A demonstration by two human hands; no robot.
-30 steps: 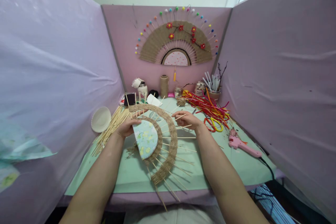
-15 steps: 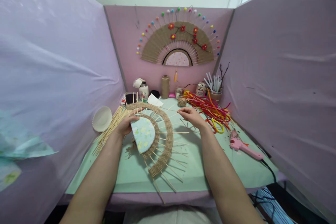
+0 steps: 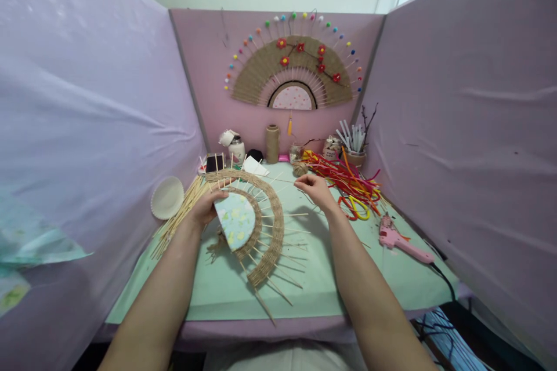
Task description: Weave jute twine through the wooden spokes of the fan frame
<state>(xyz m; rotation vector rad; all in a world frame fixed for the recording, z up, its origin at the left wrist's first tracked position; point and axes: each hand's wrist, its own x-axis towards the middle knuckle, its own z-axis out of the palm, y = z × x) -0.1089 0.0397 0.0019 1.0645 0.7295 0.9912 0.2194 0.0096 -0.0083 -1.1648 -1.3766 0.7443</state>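
Observation:
My left hand [image 3: 208, 206] grips the straight side of a half-round woven fan [image 3: 272, 239], tilted above the table. Its middle is a pale blue flowered cloth half-circle [image 3: 236, 221]; thin sticks radiate out through a band of woven twine. To the right, my right hand [image 3: 314, 188] pinches a thin twine [image 3: 282, 180] between thumb and fingertips. That twine runs taut leftward to the upper part of the woven band, and a loose length hangs below the hand. The fingers of my left hand behind the fan are partly hidden.
A finished fan [image 3: 300, 69] hangs on the back panel. Wooden sticks [image 3: 180, 214] and a white dish [image 3: 167, 197] lie left. At right are red and yellow pipe cleaners [image 3: 343, 177], scissors [image 3: 359, 207] and a pink glue gun [image 3: 402, 242]. Jars and a twine spool [image 3: 272, 144] line the back.
The fan has tilted slightly, its lower end rising a little. My right hand keeps its pinch on the twine in nearly the same place. The whole view has shifted slightly.

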